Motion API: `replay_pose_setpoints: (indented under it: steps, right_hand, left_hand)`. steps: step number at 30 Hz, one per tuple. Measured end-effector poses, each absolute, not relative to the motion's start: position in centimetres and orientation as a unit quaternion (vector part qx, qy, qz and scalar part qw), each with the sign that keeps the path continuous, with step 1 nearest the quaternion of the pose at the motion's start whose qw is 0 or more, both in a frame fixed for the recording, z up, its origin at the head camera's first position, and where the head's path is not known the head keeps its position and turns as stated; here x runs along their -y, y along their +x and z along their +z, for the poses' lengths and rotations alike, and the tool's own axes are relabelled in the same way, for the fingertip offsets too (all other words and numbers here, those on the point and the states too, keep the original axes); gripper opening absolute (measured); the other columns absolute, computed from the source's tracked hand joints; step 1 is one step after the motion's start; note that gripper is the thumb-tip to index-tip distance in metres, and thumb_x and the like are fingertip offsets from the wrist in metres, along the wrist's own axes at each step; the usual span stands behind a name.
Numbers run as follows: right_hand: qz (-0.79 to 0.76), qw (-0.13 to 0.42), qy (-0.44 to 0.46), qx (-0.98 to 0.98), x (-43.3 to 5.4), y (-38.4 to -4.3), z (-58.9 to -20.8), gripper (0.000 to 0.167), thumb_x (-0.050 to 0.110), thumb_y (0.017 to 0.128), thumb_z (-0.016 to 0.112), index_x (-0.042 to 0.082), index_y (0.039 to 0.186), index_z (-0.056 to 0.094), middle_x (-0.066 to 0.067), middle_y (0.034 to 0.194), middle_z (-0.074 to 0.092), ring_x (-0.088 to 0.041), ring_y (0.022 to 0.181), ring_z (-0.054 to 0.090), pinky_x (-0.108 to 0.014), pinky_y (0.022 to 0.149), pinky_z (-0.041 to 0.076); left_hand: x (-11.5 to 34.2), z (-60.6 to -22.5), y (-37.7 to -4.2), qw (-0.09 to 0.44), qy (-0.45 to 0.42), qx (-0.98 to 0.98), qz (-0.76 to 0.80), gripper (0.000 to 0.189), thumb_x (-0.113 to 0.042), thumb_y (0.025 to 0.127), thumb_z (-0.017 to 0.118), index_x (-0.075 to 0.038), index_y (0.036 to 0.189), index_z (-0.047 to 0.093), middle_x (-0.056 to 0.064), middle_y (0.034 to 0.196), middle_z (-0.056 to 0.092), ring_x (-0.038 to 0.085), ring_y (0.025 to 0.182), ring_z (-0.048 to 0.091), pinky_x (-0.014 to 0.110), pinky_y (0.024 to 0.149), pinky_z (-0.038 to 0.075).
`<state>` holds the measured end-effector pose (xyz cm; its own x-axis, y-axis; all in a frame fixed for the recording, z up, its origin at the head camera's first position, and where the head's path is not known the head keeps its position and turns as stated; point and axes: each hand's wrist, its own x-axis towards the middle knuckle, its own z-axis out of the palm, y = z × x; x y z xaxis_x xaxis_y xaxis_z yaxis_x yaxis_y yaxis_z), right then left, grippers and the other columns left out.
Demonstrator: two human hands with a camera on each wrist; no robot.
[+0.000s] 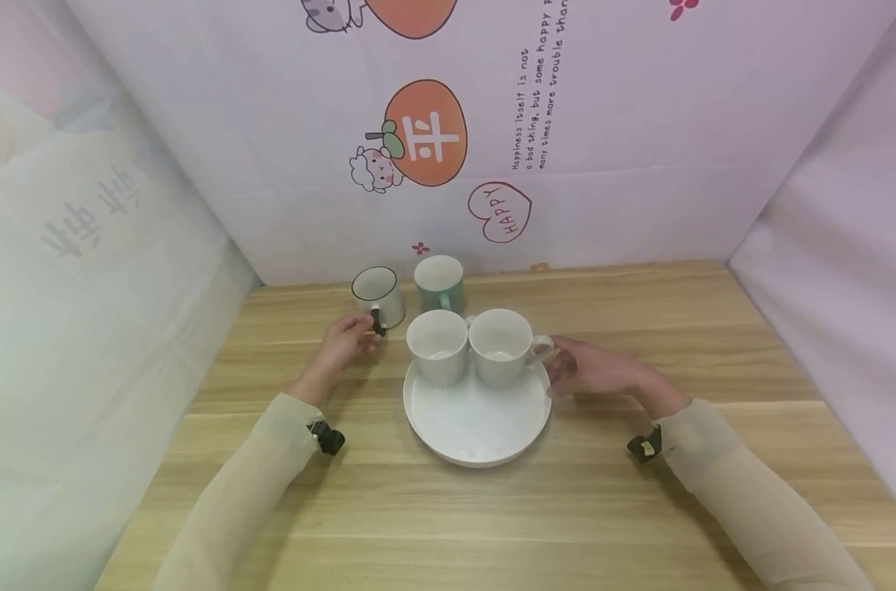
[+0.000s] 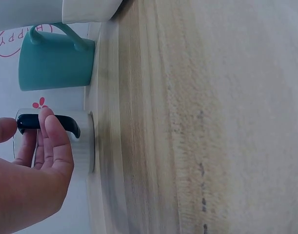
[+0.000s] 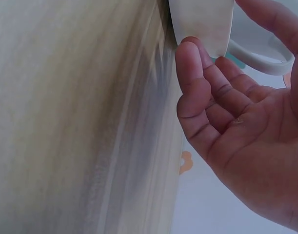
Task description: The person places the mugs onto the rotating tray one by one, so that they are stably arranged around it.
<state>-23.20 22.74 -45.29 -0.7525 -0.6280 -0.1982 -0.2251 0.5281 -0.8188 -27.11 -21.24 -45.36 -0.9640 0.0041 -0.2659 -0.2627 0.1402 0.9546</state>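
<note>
Your left hand (image 1: 348,338) is gripping the black handle (image 1: 377,321) of the dark-rimmed white mug (image 1: 390,308), its fingers (image 2: 58,141) curling round the loop and its thumb meeting the top. That mug is standing upright near the back of the worktop (image 1: 418,525), just beside the teal mug (image 1: 441,297). Your right hand (image 1: 592,367) is bending its fingers (image 3: 190,63) at the right side of the white tray (image 1: 477,435); you cannot tell from here whether they are pinching its wall or only resting there. The tray is carrying a left plain mug (image 1: 439,353) and a right plain mug (image 1: 498,353) on its far half.

The dark-rimmed one is looking like glazed ceramic, so expect it to be stiff, fairly heavy for its size, slick and easily chipped. The handle is offering the surest hold; the smooth body is likely giving less grip.
</note>
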Motion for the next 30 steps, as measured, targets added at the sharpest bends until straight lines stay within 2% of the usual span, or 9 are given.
replay_pose_setpoints:
  steps: [5, 10, 22, 30]
  right_hand:
    - [-0.409, 0.245, -0.245, -0.844, -22.8, -23.1, -45.1, 0.071, 0.020, 0.083, 0.081, 0.012, 0.142, 0.042, -0.017, 0.117, 0.070, -0.027, 0.104, 0.068, -0.036, 0.084, 0.057]
    - [-0.409, 0.248, -0.234, -0.847, -22.6, -22.9, -45.0, 0.072, 0.022, 0.083, 0.082, 0.015, 0.143, 0.042, -0.015, 0.119, 0.069, -0.026, 0.105, 0.067, -0.035, 0.085, 0.057]
    - [-0.416, 0.242, -0.244, -0.842, -22.8, -22.6, -45.2, 0.073, 0.024, 0.084, 0.080, 0.010, 0.143, 0.040, -0.018, 0.119, 0.068, -0.027, 0.105, 0.067, -0.034, 0.084, 0.057]
    - [-0.414, 0.242, -0.244, -0.843, -22.6, -22.6, -45.3, 0.073, 0.022, 0.085, 0.080, 0.011, 0.143, 0.039, -0.017, 0.118, 0.068, -0.026, 0.104, 0.066, -0.035, 0.083, 0.056]
  left_hand:
    - [21.2, -45.4, -27.4, 0.106, -0.088, -0.742, 0.657, 0.046, -0.024, 0.106, 0.048, 0.000, 0.145, 0.044, 0.018, 0.145, 0.050, 0.008, 0.095, 0.065, 0.031, 0.098, 0.054]
    - [21.0, -45.4, -27.6, 0.105, -0.095, -0.738, 0.660, 0.044, -0.024, 0.106, 0.048, 0.001, 0.143, 0.045, 0.017, 0.141, 0.052, 0.009, 0.094, 0.065, 0.033, 0.097, 0.054]
    - [20.5, -45.7, -28.5, 0.118, -0.096, -0.726, 0.671, 0.047, -0.026, 0.105, 0.053, 0.000, 0.144, 0.047, 0.017, 0.136, 0.053, 0.006, 0.084, 0.065, 0.020, 0.079, 0.056]
    - [20.2, -45.8, -28.6, 0.122, -0.084, -0.710, 0.689, 0.046, -0.026, 0.105, 0.052, 0.002, 0.141, 0.048, 0.020, 0.137, 0.055, 0.004, 0.085, 0.066, 0.017, 0.076, 0.055]
